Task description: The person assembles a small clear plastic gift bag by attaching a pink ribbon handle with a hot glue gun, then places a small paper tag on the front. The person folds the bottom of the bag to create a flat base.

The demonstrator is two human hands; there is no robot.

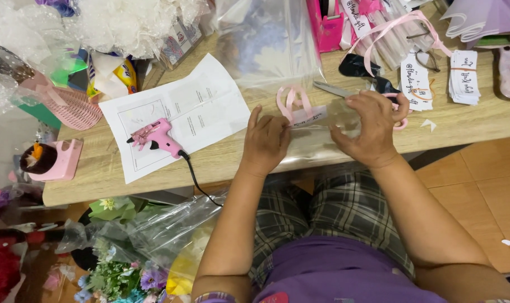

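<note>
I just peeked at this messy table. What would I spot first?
Probably the pink glue gun, lying on a white paper at the table's left. Then both hands, left hand and right hand, pressing a clear bag with a pink ribbon bow at the table's middle.

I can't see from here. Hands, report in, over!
Left hand and right hand both pressing the clear bag flat. Pink ribbon on it. Scissors just behind.

Both hands rest on the wooden worktop (pixel 232 160), the left hand (pixel 266 141) and right hand (pixel 370 128) pinching a clear plastic sleeve (pixel 316 147) with a pink ribbon bow (pixel 293 100). A pink glue gun (pixel 157 137) lies on a printed sheet (pixel 210 106) to the left, and scissors (pixel 336 90) lie just beyond the right hand.
</note>
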